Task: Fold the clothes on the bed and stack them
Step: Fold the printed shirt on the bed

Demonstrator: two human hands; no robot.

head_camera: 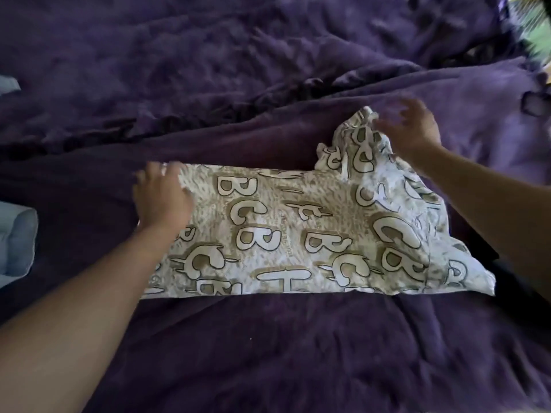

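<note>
purple bedding point(268, 353) across the whole bed, rumpled into ridges toward the far edge. in the middle of the bed, a printed garment point(283, 234), beige and white with big letters, laid out as a long band: mostly flat at its left end, bunched and raised at its far right corner. left hand point(162, 195) flat on the left end, fingers straight, pressing the cloth down. right hand point(414, 129) at the bunched corner, fingers spread wide and blurred, apparently holding nothing; contact with the cloth hard to tell.

likely trouble: folding over that bunched corner without smoothing it first, leaving a lump and a crooked edge. soft, ridged bedding underneath, so no firm base for a crease. easy to drag the whole garment sideways with a one-handed pull and no pressure at the other end. thin-looking cloth, probably prone to sliding out of a fold.

at the left edge of the bed, pale blue cloth point(18, 239), seemingly folded, well apart from the garment. at the far right corner, something green and yellow point(530, 25), too blurred to name. just behind the garment, a ridge of bedding, possibly in the way of a far-side fold.
</note>
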